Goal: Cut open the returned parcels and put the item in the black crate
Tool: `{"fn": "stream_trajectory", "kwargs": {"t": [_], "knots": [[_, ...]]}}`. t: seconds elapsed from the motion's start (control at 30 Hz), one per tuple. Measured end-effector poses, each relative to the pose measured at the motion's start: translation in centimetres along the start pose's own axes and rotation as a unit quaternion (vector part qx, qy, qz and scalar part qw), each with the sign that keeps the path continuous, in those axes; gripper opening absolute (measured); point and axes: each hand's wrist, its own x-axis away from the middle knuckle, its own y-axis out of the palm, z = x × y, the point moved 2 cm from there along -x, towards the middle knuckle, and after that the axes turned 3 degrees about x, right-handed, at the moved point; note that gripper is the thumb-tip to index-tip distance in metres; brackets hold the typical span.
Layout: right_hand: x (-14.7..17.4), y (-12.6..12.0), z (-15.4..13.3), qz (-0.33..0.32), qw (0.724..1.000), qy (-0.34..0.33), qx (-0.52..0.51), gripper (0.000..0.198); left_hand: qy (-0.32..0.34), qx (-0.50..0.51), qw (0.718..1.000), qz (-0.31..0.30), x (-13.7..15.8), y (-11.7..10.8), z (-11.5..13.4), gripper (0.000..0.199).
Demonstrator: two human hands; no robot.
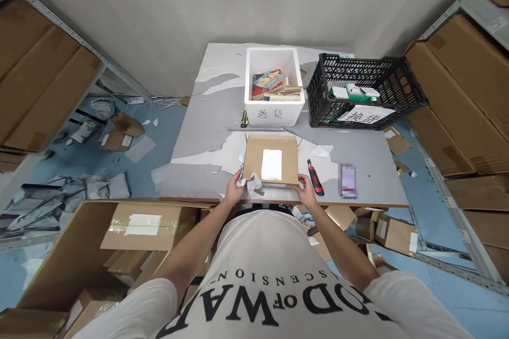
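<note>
A flat brown cardboard box [252,154] with a white label [272,164] lies on the table in front of me. My left hand [234,190] is at its lower left corner, fingers closed on a crumpled white paper [251,183] that bunches against the box. A bit of blue shows by those fingers; what it belongs to is unclear. At the lower right corner, my right hand [305,190] grips the box edge between thumb and fingers. Just right of the box lies a red and black utility knife [315,178].
Behind the box stand a white foam box [274,115] holding books and a black plastic crate [368,103] with green-and-white packs. A yellow-black cutter [244,118] and a blurred purple phone-like item [348,181] lie on the table [199,143]. A large carton [51,254] of parcels stands lower left.
</note>
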Motion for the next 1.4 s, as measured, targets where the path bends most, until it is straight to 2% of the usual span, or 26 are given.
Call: {"fn": "stream_trajectory", "kwargs": {"t": [0.2, 0.3, 0.4, 0.47, 0.6, 0.7, 0.8, 0.97, 1.1, 1.2, 1.3, 1.4], "knots": [[-0.3, 0.4, 0.8, 0.005, 1.0, 0.012, 0.019, 0.044, -0.002, -0.063, 0.997, -0.049, 0.4, 0.2, -1.2, 0.085], [0.1, 0.4, 1.1, 0.002, 1.0, 0.008, 0.022, 0.051, -0.016, -0.122, 0.988, -0.092, 0.9, -0.5, -1.1, 0.098], [0.7, 0.6, 1.9, -0.008, 1.0, 0.014, 0.012, 0.066, 0.01, -0.162, 0.975, -0.15, 1.2, -1.1, -1.0, 0.116], [0.9, 0.7, 2.5, -0.022, 0.999, 0.037, 0.016, 0.07, 0.031, -0.171, 0.97, -0.167, 1.0, -1.1, -1.0, 0.113], [0.7, 0.9, 2.6, -0.026, 0.997, 0.048, 0.052, 0.059, 0.015, -0.16, 0.98, -0.118, 0.0, -0.5, -1.4, 0.068], [0.3, 0.7, 1.3, -0.011, 0.997, 0.028, 0.068, 0.055, -0.011, -0.147, 0.985, -0.092, 0.1, -0.3, -1.2, 0.056], [-0.1, 0.4, -1.2, -0.011, 0.998, -0.013, 0.06, 0.053, 0.012, -0.13, 0.989, -0.066, 0.9, -0.7, 0.3, 0.058], [-0.5, -0.3, -6.7, 0.045, 0.996, -0.069, 0.037, 0.053, 0.13, -0.082, 0.988, 0.016, 1.9, -1.5, 5.1, 0.078], [-0.9, -0.5, -9.7, 0.031, 0.996, -0.084, 0.026, 0.06, 0.138, -0.092, 0.985, 0.053, 1.4, -1.4, 8.4, 0.074], [-1.3, -0.6, -9.8, 0.026, 0.997, -0.067, 0.033, 0.066, 0.112, -0.088, 0.988, 0.063, 0.7, -0.7, 9.5, 0.069], [-1.7, -0.7, -8.9, 0.041, 0.997, -0.04, 0.05, 0.067, 0.082, -0.092, 0.99, 0.061, 0.1, 0.2, 9.8, 0.068], [-2.0, -0.8, -8.2, 0.05, 0.996, -0.035, 0.063, 0.066, 0.079, -0.099, 0.989, 0.074, -0.2, 0.8, 9.8, 0.071]]}}
